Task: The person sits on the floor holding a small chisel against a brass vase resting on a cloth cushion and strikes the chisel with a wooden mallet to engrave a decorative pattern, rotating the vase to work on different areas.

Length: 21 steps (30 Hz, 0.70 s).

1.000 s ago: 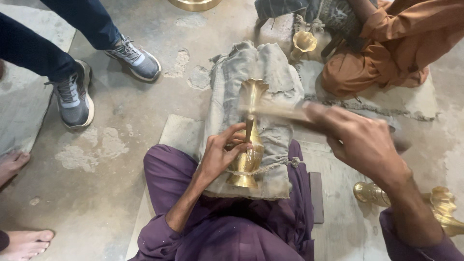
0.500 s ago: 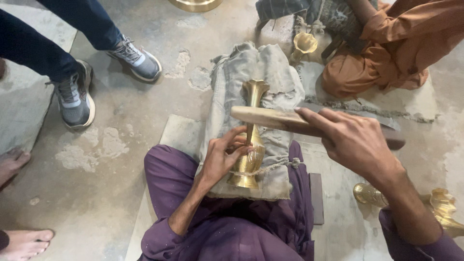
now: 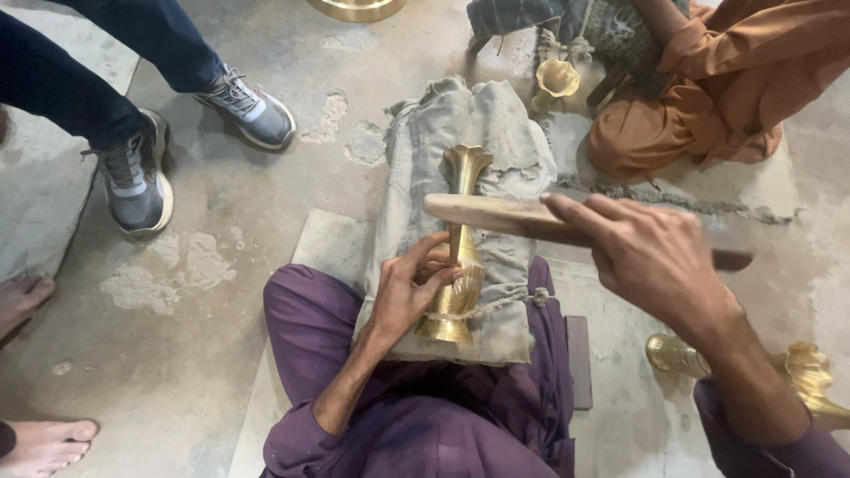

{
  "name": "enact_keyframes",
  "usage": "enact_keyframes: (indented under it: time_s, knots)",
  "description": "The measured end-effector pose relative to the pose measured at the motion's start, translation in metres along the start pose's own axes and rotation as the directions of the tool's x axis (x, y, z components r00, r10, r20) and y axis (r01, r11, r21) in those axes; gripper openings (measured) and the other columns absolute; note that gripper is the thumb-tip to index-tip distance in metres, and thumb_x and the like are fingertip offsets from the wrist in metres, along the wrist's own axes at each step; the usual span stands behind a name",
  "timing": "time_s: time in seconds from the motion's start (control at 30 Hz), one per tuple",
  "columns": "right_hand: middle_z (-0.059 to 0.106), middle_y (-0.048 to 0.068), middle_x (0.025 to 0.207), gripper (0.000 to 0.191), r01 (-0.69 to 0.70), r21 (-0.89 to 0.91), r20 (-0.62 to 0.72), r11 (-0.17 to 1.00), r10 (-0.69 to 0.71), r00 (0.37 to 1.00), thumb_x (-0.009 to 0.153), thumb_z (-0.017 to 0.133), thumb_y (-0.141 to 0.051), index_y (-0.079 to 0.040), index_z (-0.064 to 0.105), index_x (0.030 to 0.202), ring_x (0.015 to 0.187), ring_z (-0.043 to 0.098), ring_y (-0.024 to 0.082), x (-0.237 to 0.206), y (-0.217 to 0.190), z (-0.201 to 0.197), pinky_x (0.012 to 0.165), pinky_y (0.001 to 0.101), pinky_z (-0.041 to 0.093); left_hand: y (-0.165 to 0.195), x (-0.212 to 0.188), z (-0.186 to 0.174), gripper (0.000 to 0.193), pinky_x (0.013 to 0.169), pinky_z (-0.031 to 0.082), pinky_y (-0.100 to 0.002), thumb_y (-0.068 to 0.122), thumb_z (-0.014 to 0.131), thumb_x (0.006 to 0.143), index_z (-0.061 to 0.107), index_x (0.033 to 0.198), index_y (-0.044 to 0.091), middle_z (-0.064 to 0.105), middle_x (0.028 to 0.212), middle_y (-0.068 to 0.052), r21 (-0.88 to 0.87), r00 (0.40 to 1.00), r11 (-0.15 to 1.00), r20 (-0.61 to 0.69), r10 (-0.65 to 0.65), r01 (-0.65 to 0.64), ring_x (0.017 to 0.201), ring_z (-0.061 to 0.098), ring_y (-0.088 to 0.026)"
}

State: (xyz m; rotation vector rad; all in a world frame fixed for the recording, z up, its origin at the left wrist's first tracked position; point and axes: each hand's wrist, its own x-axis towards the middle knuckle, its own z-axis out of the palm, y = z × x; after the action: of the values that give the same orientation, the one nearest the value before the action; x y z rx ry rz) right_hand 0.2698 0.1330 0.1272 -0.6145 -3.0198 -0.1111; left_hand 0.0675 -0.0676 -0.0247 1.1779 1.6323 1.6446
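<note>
Lying lengthwise on a grey cloth-wrapped block (image 3: 496, 133) across my lap, the brass vase (image 3: 460, 257) points its flared mouth away from me. My left hand (image 3: 409, 292) curls round its bulbous lower body, fingers pressed against the metal. My right hand (image 3: 651, 257) is clenched on a wooden mallet (image 3: 496, 212), held crosswise just above the vase's neck. Another brass vase (image 3: 556, 78) lies near a seated person in orange (image 3: 735, 80); grey trainers (image 3: 133, 181) stand on the concrete floor (image 3: 239, 212).
</note>
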Motion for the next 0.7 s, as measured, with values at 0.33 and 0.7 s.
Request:
enact_keyframes:
  time_s: [0.33, 0.7]
  knots:
    - [0.075, 0.002, 0.113, 0.068, -0.003, 0.006, -0.1, 1.0, 0.004, 0.995, 0.086, 0.064, -0.011, -0.03, 0.052, 0.151, 0.081, 0.072, 0.018, -0.005, -0.005, -0.009, 0.068, 0.0355, 0.062, -0.009, -0.008, 0.007, 0.047, 0.076, 0.071, -0.033, 0.017, 0.076, 0.093, 0.058, 0.136, 0.01, 0.081, 0.102, -0.012, -0.011, 0.997, 0.999, -0.059, 0.045, -0.046, 0.092, 0.081, -0.02]
    - [0.074, 0.001, 0.112, 0.081, -0.053, 0.01, -0.04, 0.999, 0.053, 0.998, 0.075, 0.067, -0.008, -0.031, 0.05, 0.152, 0.085, 0.073, 0.021, -0.019, -0.012, -0.019, 0.069, 0.0383, 0.061, -0.009, -0.01, -0.009, 0.047, 0.072, 0.067, -0.029, 0.014, 0.08, 0.092, 0.058, 0.133, 0.008, 0.082, 0.1, -0.009, -0.048, 0.998, 0.999, -0.061, -0.012, 0.009, 0.089, 0.08, -0.016]
